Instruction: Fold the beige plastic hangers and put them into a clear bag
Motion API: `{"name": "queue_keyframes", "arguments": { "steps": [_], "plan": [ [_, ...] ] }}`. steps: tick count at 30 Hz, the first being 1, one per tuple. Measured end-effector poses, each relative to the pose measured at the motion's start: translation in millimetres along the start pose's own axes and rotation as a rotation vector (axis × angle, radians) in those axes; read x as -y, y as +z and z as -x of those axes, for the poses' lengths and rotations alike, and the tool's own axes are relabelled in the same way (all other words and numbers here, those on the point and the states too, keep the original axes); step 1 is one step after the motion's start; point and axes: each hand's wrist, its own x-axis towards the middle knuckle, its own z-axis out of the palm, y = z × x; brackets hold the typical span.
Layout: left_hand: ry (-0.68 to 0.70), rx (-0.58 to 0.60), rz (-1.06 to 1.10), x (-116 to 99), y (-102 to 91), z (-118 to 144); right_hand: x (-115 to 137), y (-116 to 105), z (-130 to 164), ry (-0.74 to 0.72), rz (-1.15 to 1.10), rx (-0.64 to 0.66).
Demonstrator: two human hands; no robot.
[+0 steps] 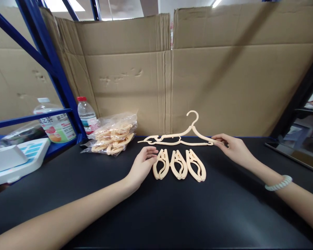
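My right hand [233,148] is closed, its thumb and fingers pinching the right tip of an unfolded cream plastic folding hanger [194,134]. That hanger stretches across the back of the table with its hook up. More cream hanger parts [152,139] overlap its left end; I cannot tell whether they belong to another hanger. In front lie three folded hangers in a row: the left one [166,170], the middle one [184,170] and the right one [203,172]. Fingers loosely extended, my left hand [141,166] is open beside the left folded hanger, at its upper left edge.
Clear plastic bags of folded hangers [114,135] lie at the back left, before a red-capped bottle [86,114]. Farther left are a large labelled bottle [57,125] and a white-and-blue plastic item [36,156]. Cardboard [130,76] walls the back. A dark flat device [294,156] lies right.
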Motion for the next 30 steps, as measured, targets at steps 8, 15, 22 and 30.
{"name": "queue_keyframes", "arguments": {
  "steps": [8,15,22,30],
  "plan": [
    [-0.109,-0.03,0.086,-0.8,-3.4,-4.5,15.2,-15.9,-0.5,-0.045,-0.007,0.036],
    [0.239,0.155,-0.226,1.0,-1.9,5.0,48.5,-11.4,8.5,-0.198,-0.03,0.129],
    [0.272,0.119,-0.186,-0.3,-1.9,5.7,43.7,-10.9,8.1,-0.286,0.027,0.197],
    [0.126,0.097,-0.066,0.0,-1.7,1.7,46.1,-24.2,6.2,-0.428,0.602,-0.022]
  ]
}}
